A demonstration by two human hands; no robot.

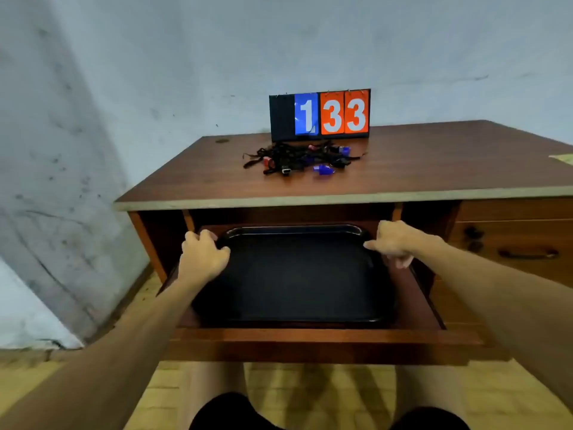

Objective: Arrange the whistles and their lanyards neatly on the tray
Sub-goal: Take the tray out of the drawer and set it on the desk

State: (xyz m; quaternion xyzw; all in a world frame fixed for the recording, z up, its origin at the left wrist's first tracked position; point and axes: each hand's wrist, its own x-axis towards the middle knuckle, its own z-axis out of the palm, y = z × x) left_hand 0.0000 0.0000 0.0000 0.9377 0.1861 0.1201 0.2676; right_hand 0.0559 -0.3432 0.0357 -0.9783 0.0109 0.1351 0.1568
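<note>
A black tray (294,280) lies in the pulled-out drawer (310,336) under the desk top. My left hand (203,256) grips the tray's left rim near its far corner. My right hand (395,242) grips the right rim near the far corner. On the desk top, a tangled heap of whistles and black lanyards (297,158) lies in front of a number board. Blue whistles (323,169) and a red whistle (268,162) show in the heap; how the lanyards are tied up I cannot tell.
A flip number board (321,114) reading 133 stands at the back of the wooden desk (403,169), against the wall. Closed drawers with a dark handle (528,252) are at the right. My knees are below the open drawer.
</note>
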